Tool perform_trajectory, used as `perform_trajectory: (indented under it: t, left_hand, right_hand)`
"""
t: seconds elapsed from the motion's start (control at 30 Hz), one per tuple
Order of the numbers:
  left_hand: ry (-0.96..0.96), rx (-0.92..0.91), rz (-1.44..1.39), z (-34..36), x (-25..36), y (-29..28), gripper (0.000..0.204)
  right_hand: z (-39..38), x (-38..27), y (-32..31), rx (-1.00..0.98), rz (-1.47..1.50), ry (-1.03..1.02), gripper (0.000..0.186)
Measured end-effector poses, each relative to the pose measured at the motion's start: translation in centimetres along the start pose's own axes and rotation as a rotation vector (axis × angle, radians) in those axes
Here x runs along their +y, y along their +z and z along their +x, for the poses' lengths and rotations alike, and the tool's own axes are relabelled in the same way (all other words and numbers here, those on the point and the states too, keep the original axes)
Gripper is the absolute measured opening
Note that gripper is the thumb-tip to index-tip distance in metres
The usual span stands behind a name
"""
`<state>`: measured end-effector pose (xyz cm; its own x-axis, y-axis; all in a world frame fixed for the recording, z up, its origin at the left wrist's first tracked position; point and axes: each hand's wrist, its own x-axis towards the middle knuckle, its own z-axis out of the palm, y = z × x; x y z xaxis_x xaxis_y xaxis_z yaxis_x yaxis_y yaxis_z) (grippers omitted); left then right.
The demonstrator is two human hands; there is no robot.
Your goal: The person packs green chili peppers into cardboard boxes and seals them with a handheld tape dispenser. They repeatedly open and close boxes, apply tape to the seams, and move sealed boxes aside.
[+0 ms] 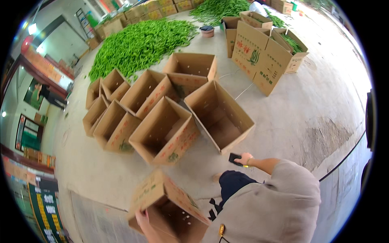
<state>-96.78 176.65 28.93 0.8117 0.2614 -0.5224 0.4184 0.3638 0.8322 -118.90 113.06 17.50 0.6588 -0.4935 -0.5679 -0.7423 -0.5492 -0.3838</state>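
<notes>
My left hand grips the side of an open cardboard box, which tilts in front of me at the lower edge. A few white scraps lie inside it. Out to the right, my right hand is closed around a small black object with a bit of yellow by the fingers; its kind is not clear. Just beyond that hand stands an open, empty carton. Another open carton stands to its left, between my two hands and farther off.
Several more open cartons cluster at the left. Behind them spreads a big heap of green peppers. An upright carton and pepper-filled boxes stand far right. A pink tub sits near the heap. A person stands far left.
</notes>
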Motion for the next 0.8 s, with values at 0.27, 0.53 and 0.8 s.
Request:
perform_trajectory:
  t: [0.27,0.53,0.8]
  left_hand:
    - [0.157,0.033,0.670,-2.0,-3.8,18.3,0.019]
    - [0.150,0.102,1.176,-5.0,-12.7,26.6,0.035]
    - [0.320,0.087,0.689,-4.9,-18.4,7.5,0.041]
  right_hand:
    - [-14.2,10.8,-0.5,0.323,0.175,0.168,0.061]
    - [-20.3,26.0,1.1,0.587,0.049,0.309,0.063]
    - [-13.6,30.0,-6.8,0.585,0.040,0.319,0.064]
